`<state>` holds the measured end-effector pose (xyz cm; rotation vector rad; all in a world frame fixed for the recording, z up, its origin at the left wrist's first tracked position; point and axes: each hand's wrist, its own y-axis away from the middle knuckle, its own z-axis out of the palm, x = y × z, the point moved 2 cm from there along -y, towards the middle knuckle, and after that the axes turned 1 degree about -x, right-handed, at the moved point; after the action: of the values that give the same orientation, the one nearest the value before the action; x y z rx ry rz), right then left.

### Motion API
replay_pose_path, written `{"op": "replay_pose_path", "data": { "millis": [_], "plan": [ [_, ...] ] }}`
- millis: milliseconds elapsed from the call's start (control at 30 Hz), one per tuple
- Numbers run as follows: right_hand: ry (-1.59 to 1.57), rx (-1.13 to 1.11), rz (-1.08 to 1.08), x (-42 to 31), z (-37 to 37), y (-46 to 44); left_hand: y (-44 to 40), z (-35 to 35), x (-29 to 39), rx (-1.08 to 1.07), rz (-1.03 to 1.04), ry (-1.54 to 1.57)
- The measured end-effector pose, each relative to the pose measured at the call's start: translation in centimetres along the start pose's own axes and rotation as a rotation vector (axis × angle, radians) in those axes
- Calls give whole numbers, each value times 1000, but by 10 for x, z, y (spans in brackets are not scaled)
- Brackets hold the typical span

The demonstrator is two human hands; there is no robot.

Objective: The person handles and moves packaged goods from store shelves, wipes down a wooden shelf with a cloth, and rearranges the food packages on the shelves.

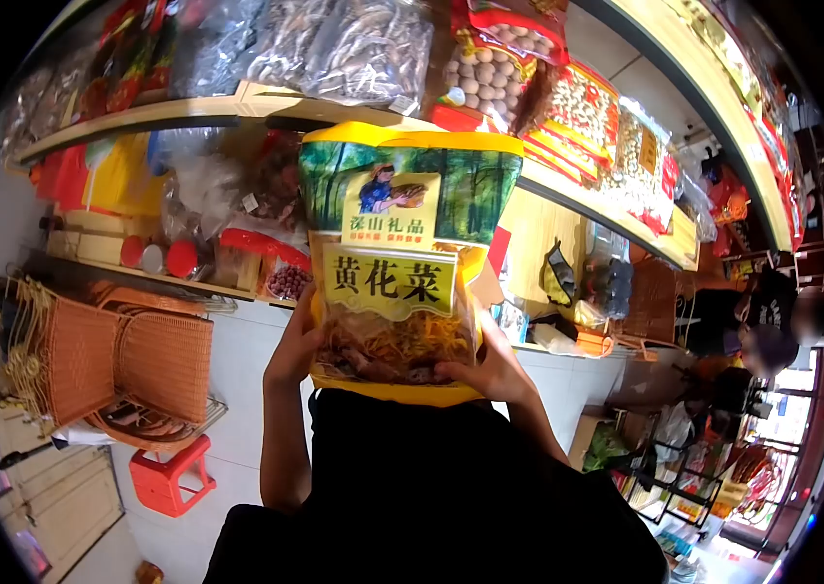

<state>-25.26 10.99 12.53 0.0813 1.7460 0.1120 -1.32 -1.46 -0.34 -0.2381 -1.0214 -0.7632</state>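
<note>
I can see a person in a black top (431, 477) holding up a big bag (388, 282) between both hands, right in front of the shelves. The left hand (297, 341) is closed on its lower left edge, and the right hand (498, 365) grips the lower right, thumb pressed across the front. The bag stands upright, its yellow top strip away from the body and its bottom edge close to the black top. A forest scene and large dark characters are printed on the front, and below them a clear window shows yellow and brown strips inside.

Behind it, the upper shelf (140, 119) carries clear packs of something grey and dried (368, 54), red bags of round brown pieces (485, 83) and packs of pale pieces (577, 109). The lower shelf (540, 248) has red-lidded jars (181, 259) and, near the left hand, a pack of small dark red balls (287, 280). Over to the left are wicker chairs (164, 360) and a red stool (171, 477) on the pale floor (242, 380). Well off to the right I make out other people (772, 307), too blurred to tell what they are doing
</note>
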Motion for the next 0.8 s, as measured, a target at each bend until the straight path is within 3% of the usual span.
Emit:
{"op": "replay_pose_path", "data": {
  "millis": [100,167,300,400,533,567,667,700,800],
  "plan": [
    [205,-65,0,-16,-1,-11,-18,0,-9,-72,152,257],
    [204,-150,133,-17,8,-14,-20,-10,-32,-139,45,408],
    [209,-177,123,-15,15,-14,-4,6,-23,-21,-22,553],
    [340,-161,3,-9,17,-13,8,11,-9,64,-28,538],
    [296,-133,14,-7,19,-16,17,16,15,98,38,463],
    [126,-128,108,-10,20,-16,20,16,21,145,71,386],
    [131,-68,83,-18,22,-15,26,33,55,194,212,286],
    [322,-62,-26,-17,21,-15,29,41,65,219,295,274],
    [44,-63,66,-39,24,-20,30,41,84,169,236,193]
  ]
}}
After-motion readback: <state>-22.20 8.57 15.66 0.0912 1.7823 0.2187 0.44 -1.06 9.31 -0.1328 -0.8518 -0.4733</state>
